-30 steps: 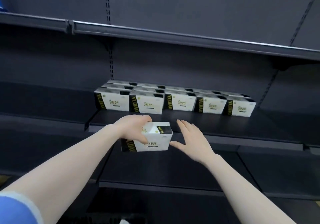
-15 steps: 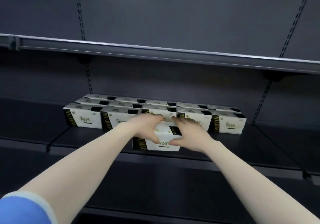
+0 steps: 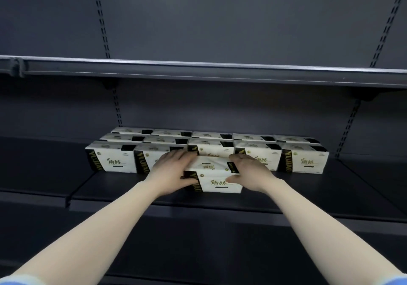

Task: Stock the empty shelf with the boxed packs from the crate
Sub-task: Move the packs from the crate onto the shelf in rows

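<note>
Head view shows both hands, left hand (image 3: 170, 172) and right hand (image 3: 250, 173), now grasping one pack (image 3: 217, 178) that has reached the shelf (image 3: 308, 188), so placing is almost done.

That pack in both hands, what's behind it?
Behind the held pack stands the front row of packs, with more rows behind. The hands partly cover the middle ones.
</note>
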Tool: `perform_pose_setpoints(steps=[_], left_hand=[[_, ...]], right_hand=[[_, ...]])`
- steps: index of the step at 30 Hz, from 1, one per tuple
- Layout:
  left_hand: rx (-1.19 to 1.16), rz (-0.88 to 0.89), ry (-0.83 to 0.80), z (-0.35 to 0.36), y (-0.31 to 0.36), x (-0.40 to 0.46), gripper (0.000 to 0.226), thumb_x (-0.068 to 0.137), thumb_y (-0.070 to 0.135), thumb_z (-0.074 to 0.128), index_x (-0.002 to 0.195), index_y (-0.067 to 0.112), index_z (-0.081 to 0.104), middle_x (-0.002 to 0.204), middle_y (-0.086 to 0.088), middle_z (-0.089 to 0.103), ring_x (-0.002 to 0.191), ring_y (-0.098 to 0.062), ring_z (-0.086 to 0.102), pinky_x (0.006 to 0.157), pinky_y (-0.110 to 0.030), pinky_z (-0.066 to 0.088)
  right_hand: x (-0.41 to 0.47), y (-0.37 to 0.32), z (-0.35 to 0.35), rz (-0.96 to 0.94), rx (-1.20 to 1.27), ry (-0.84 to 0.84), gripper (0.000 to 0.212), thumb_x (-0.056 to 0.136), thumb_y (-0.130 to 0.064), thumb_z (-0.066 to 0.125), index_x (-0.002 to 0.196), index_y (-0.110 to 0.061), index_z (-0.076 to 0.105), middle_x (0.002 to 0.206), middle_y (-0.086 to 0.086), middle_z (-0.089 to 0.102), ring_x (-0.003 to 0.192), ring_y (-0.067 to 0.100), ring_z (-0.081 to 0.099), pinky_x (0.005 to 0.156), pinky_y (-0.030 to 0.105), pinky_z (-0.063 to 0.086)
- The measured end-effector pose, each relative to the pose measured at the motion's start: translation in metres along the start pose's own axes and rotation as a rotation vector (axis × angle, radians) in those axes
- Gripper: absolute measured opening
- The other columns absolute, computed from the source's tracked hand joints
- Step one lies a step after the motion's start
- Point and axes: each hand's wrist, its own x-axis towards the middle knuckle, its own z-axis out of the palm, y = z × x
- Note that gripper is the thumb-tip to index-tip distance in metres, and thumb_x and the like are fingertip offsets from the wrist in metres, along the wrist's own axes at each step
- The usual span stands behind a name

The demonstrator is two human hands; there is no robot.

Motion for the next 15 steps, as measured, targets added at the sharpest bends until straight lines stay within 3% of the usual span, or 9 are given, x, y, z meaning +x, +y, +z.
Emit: perform_pose_setpoints(steps=[3, 7, 11, 15], left_hand=[[-0.016, -0.045, 0.065, 0.014, -0.026, -0.02, 0.065, 0.089, 0.052, 0.054, 0.144, 0.024, 0.036, 0.147, 0.001, 0.036, 0.134, -0.02, 0.035, 0.108, -0.034, 0.031], [-0.01, -0.148, 0.017, 0.041, -0.052, -0.04, 0.058, 0.093, 0.052, 0.046, 0.142, 0.023, 0.038, 0.146, 0.001, 0.036, 0.133, -0.02, 0.035, 0.106, -0.033, 0.031], [-0.084, -0.229, -0.005, 0.071, -0.063, -0.048, 0.063, 0.091, 0.059, 0.034, 0.139, 0.019, 0.044, 0.142, -0.002, 0.041, 0.13, -0.022, 0.039, 0.104, -0.035, 0.034], [-0.076, -0.277, 0.024, 0.095, -0.062, -0.049, 0.064, 0.089, 0.055, 0.021, 0.125, 0.018, 0.059, 0.127, -0.003, 0.055, 0.115, -0.025, 0.053, 0.092, -0.038, 0.041]], right_hand=[[0.01, 0.008, 0.006, 0.023, 0.024, -0.015, 0.069, 0.089, -0.041, 0.057, 0.145, -0.015, 0.025, 0.15, 0.005, 0.028, 0.136, 0.022, 0.028, 0.106, 0.032, 0.029], [0.021, 0.015, 0.023, 0.032, 0.103, 0.043, 0.066, 0.09, -0.037, 0.057, 0.145, -0.019, 0.025, 0.149, 0.005, 0.028, 0.136, 0.022, 0.027, 0.107, 0.03, 0.027], [0.024, 0.02, 0.045, -0.024, 0.043, 0.272, 0.061, 0.087, -0.035, 0.062, 0.141, -0.02, 0.039, 0.142, 0.012, 0.039, 0.131, 0.029, 0.036, 0.108, 0.036, 0.029], [0.028, 0.028, 0.066, -0.109, 0.048, 0.494, 0.056, 0.07, -0.025, 0.08, 0.121, -0.013, 0.062, 0.114, 0.021, 0.059, 0.107, 0.039, 0.057, 0.09, 0.047, 0.047]])
